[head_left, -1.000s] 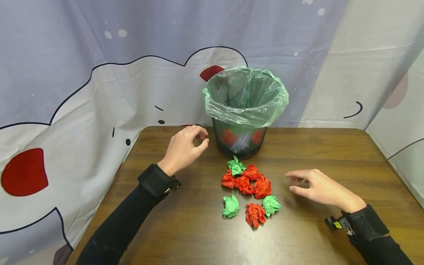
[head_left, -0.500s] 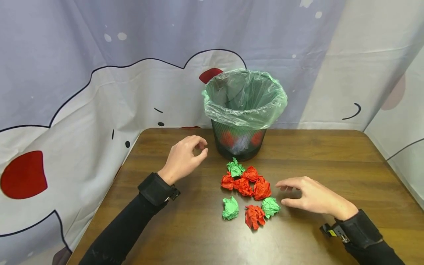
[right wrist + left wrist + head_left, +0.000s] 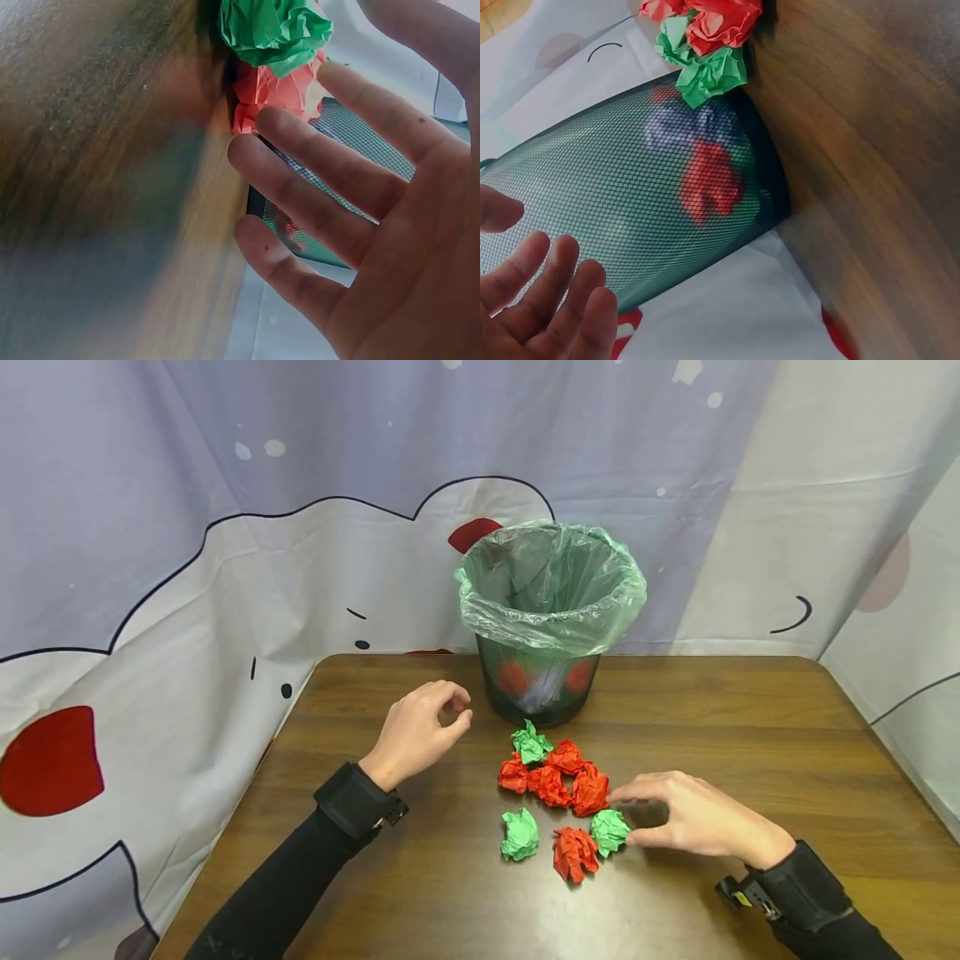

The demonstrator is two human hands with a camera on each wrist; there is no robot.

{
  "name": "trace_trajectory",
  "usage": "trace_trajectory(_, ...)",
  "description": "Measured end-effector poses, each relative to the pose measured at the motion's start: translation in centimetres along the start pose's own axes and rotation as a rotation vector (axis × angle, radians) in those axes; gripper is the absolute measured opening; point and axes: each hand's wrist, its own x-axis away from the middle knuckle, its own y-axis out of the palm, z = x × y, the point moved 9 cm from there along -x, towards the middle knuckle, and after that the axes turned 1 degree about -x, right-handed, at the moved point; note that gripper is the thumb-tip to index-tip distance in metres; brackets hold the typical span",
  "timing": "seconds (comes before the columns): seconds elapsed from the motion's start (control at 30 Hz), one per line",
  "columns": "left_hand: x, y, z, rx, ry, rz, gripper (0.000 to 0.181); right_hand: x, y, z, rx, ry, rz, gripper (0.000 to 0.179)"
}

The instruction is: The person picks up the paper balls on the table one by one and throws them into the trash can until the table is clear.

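Observation:
Crumpled paper balls lie in a group on the wooden table. My right hand [image 3: 693, 818] is beside the rightmost green paper ball [image 3: 609, 832], thumb and forefinger spread on either side of it. In the right wrist view the fingers are parted and hold nothing, with that green ball [image 3: 276, 30] near the fingertips. A red ball [image 3: 575, 853] lies against its left side, and another red ball [image 3: 591, 790] is just behind it. My left hand [image 3: 417, 731] hovers left of the group, fingers loosely bent around nothing. Another green ball [image 3: 520, 834] lies at the front left.
A black mesh wastebasket [image 3: 540, 681] with a green plastic liner [image 3: 551, 625] stands at the table's back edge. Paper balls show through its mesh, including a red one [image 3: 711, 182]. A green ball [image 3: 531, 742] and several red ones lie before it. A printed curtain [image 3: 360, 435] hangs behind.
My right hand has moved left and toward the front, up to the rightmost green ball. The left hand has stayed nearly still; the whole view has shifted slightly downward.

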Motion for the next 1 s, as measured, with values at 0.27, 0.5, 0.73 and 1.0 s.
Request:
trace_trajectory(0.27,0.9,0.6,-0.4,0.018,-0.018,-0.032,0.015,-0.3,0.5,-0.4,0.089,-0.022,0.005,0.046)
trace_trajectory(0.5,1.6,1.3,-0.6,0.017,-0.018,-0.029,0.014,-0.5,1.3,-0.3,0.113,0.021,-0.046,0.045)
trace_trajectory(0.73,2.1,1.6,-0.8,0.028,-0.043,-0.037,0.015,-0.7,1.8,-0.1,0.083,0.041,-0.06,0.043)
trace_trajectory(1.0,2.5,2.3,-0.9,0.016,-0.05,-0.043,0.013,-1.0,2.4,0.5,-0.023,0.108,-0.085,0.035)
